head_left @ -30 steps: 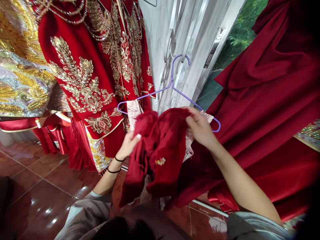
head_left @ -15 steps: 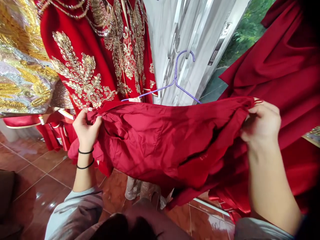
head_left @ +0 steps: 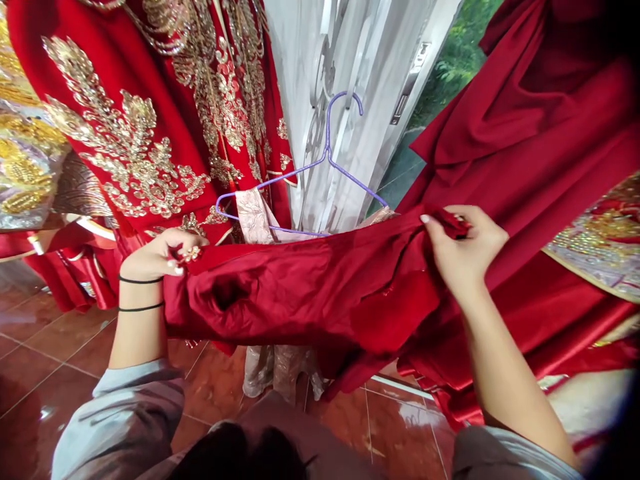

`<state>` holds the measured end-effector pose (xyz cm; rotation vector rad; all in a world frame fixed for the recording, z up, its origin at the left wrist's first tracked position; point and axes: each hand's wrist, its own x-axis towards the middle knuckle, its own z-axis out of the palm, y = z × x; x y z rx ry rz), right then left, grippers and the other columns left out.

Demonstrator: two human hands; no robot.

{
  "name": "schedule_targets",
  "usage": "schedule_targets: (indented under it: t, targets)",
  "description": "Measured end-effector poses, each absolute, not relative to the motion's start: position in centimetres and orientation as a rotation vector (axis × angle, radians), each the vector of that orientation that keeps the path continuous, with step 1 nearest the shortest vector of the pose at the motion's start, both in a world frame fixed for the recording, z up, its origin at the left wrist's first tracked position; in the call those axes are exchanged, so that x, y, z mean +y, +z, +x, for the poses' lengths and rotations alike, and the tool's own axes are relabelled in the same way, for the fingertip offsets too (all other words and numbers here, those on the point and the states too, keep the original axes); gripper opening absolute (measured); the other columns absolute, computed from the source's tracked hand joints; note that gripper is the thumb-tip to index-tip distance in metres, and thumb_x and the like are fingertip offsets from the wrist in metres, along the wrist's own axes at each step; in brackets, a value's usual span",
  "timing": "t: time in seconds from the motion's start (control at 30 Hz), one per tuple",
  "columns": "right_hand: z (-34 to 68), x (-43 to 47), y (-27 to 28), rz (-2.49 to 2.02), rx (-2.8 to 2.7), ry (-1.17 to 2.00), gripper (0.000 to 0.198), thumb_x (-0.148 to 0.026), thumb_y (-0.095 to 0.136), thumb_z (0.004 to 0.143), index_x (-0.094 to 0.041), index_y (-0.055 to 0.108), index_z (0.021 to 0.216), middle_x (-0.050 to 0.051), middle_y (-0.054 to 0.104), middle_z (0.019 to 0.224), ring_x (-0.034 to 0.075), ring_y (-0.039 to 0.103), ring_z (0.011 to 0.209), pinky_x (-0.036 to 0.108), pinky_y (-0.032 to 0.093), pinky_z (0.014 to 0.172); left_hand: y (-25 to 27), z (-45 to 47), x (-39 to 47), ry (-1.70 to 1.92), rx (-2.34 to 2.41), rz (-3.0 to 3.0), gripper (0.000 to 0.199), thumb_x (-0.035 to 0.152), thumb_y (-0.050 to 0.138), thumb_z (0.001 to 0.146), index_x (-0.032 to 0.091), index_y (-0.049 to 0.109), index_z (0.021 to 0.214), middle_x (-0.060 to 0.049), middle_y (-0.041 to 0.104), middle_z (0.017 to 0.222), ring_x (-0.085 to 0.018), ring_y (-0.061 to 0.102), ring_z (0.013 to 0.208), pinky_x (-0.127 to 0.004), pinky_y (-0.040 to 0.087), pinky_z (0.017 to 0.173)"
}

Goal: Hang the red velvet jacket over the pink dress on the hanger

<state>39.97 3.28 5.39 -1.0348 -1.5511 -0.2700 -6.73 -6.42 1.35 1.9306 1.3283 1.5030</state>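
Note:
A red garment (head_left: pixel 300 293) is stretched sideways between my two hands, its plain inner lining facing me. My left hand (head_left: pixel 155 257), with two black bands on the wrist, pinches its left end beside a small beaded ornament. At the opposite end, my right hand (head_left: pixel 467 247) grips the edge between thumb and fingers. Just beyond the garment hangs a purple hanger (head_left: pixel 327 150) with a pale pink patterned garment (head_left: pixel 254 217) on it. The lower part of the pink garment is hidden behind the red cloth.
To the left hangs a red robe (head_left: pixel 145 133) with gold beading, beside a gold sequinned garment (head_left: pixel 30 167). Plain red cloth (head_left: pixel 515 133) drapes at the right. A white door (head_left: pixel 380 87) stands behind, above the reddish tiled floor (head_left: pixel 220 380).
Both hands have moved left in view, and the red garment sits lower against the hanger. More of the hanger and the pink garment shows. My right hand has turned, with its thumb now on the edge.

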Motion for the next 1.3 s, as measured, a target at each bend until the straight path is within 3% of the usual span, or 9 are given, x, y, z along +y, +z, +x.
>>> schedule_targets:
  t: [0.13,0.37,0.57,0.7,0.8,0.9,1.0,1.13,1.3]
  targets:
    - [40.6,4.0,4.2,-1.103,-1.846,0.031,0.019,-0.039,0.064,0.076,-0.02,0.062,0.076,0.003,0.065,0.072,0.018,0.058,0.065,0.032,0.047,0.068,0.8,-6.7,-5.9,1.523,1.342,1.683,0.049,0.055,0.086,0.056,0.018,0.052,0.054,0.002,0.048,0.058,-0.01,0.039,0.055,-0.024,0.035,0.051]
    - [38.3,3.0,2.6,-0.963,-1.651,0.575,0.028,-0.044,0.071,0.074,-0.021,0.063,0.088,0.003,0.068,0.086,0.019,0.064,0.078,0.036,0.053,0.078,0.2,-2.4,-5.8,1.887,1.05,1.037,0.042,0.043,0.09,0.056,0.017,0.064,0.078,0.004,0.058,0.063,-0.012,0.056,0.062,-0.025,0.05,0.063]
    - [29.9,-0.4,-0.4,-0.825,-2.167,0.821,0.073,-0.052,0.081,0.061,-0.019,0.059,0.122,0.012,0.062,0.131,0.029,0.058,0.123,0.046,0.041,0.11,0.4,4.3,-6.6,1.733,0.918,1.029,0.038,0.045,0.084,0.066,0.016,0.062,0.08,0.0,0.063,0.07,-0.016,0.063,0.067,-0.028,0.054,0.066]
    - [25.0,-2.3,-2.9,-0.808,-2.481,0.994,0.089,-0.065,0.074,0.066,-0.023,0.047,0.14,0.012,0.057,0.139,0.032,0.056,0.127,0.047,0.043,0.109,0.2,6.0,-8.3,1.73,0.927,1.073,0.036,0.046,0.08,0.07,0.019,0.057,0.074,-0.001,0.058,0.068,-0.014,0.056,0.059,-0.028,0.05,0.057]
    - [21.2,-2.8,-4.4,-0.826,-2.635,0.923,0.073,-0.061,0.071,0.071,-0.023,0.054,0.131,0.011,0.068,0.121,0.034,0.065,0.11,0.045,0.05,0.095,-0.1,5.5,-10.0,1.782,1.051,1.1,0.041,0.046,0.08,0.07,0.02,0.048,0.065,0.001,0.049,0.063,-0.011,0.045,0.052,-0.025,0.042,0.049]
    - [16.9,-1.8,-5.0,-0.658,-2.791,1.028,0.039,-0.041,0.07,0.076,-0.018,0.064,0.107,0.007,0.072,0.104,0.026,0.068,0.093,0.033,0.051,0.082,-0.2,4.1,-12.0,1.924,1.223,1.065,0.047,0.045,0.082,0.064,0.021,0.042,0.062,0.003,0.041,0.061,-0.01,0.038,0.052,-0.024,0.036,0.047]
    - [12.0,-0.3,-3.6,-0.348,-2.977,1.142,0.026,-0.018,0.072,0.073,-0.014,0.067,0.098,0.004,0.072,0.099,0.019,0.066,0.089,0.024,0.049,0.076,0.2,2.9,-14.3,2.15,1.36,1.013,0.048,0.041,0.082,0.062,0.02,0.039,0.06,0.003,0.036,0.06,-0.01,0.034,0.054,-0.024,0.032,0.049]
    - [5.8,1.0,2.4,0.095,-2.948,0.811,0.029,0.002,0.055,0.078,-0.013,0.066,0.1,0.004,0.069,0.111,0.016,0.061,0.101,0.023,0.045,0.088,0.9,2.2,-17.3,2.548,1.596,1.095,0.042,0.035,0.078,0.068,0.021,0.039,0.062,0.002,0.035,0.066,-0.012,0.035,0.062,-0.027,0.034,0.058]
    - [1.6,3.5,11.0,0.288,-2.816,-0.16,0.037,0.002,0.045,0.086,-0.019,0.066,0.108,0.002,0.065,0.105,0.016,0.05,0.102,0.026,0.038,0.092,0.9,0.4,-16.6,2.664,1.85,1.232,0.032,0.033,0.082,0.067,0.025,0.058,0.087,-0.001,0.055,0.093,-0.014,0.048,0.074,-0.032,0.043,0.07]
